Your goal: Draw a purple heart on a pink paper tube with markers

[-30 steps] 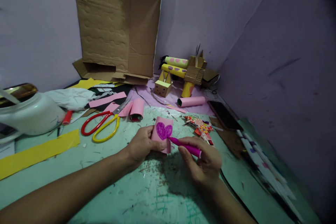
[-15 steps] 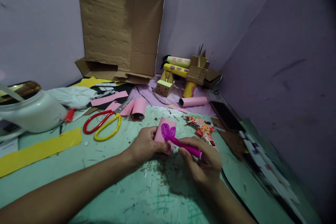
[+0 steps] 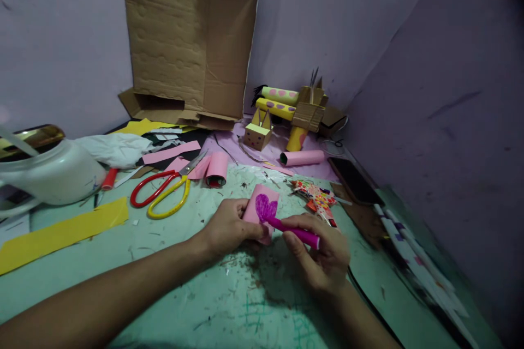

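I see the pink tube [image 3: 254, 208] at ten o'clock from the right hand [image 3: 321, 256], whose fingers pinch a magenta marker [image 3: 301, 235]; the left hand [image 3: 227, 226] pinches the tube's eight-o'clock side. I judge it light, crushable paper: grip gently, off the inked heart [image 3: 265, 207].

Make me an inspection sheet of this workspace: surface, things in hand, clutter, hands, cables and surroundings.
Surface: green table, bearing green scribbles and small debris.
Things in hand: pink piece with a purple heart; marker, tip at the heart's lower edge.
Clutter: scissors, yellow strip, white pot, phone.
Hands: left hand holds the pink piece; right hand grips the marker.
Cables: thin dark line beside the right forearm, possibly a cord.
Surroundings: purple walls, opened cardboard standing behind.
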### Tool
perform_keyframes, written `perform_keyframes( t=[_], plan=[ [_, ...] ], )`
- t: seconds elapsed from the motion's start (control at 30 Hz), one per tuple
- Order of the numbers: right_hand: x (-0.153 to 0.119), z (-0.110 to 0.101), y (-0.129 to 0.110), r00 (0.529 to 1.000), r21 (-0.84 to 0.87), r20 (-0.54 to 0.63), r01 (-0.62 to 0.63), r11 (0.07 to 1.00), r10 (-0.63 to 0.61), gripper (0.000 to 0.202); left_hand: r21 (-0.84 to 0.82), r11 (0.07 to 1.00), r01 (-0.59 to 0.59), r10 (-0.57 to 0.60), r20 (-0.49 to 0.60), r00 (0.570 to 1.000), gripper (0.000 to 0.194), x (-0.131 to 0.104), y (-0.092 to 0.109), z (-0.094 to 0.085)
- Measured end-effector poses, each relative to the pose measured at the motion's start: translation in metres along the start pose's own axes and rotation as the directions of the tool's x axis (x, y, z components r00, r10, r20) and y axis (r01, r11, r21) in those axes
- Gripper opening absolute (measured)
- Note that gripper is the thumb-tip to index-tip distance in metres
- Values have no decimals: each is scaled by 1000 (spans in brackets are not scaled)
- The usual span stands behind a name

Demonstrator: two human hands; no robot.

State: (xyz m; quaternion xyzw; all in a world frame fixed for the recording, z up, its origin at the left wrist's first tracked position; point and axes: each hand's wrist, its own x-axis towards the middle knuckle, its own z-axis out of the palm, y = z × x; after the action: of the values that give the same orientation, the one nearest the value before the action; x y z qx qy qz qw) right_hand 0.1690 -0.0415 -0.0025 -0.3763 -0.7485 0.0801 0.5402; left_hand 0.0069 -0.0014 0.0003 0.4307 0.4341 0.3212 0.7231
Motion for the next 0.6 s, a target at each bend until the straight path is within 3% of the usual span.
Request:
perform_keyframes(
  t=[0.6],
  plan=[
    [1,-1,-1,1000,-9,2,3,1000,-3,11,6,999,-42,42,16,999,22,0,1,-1]
  ],
)
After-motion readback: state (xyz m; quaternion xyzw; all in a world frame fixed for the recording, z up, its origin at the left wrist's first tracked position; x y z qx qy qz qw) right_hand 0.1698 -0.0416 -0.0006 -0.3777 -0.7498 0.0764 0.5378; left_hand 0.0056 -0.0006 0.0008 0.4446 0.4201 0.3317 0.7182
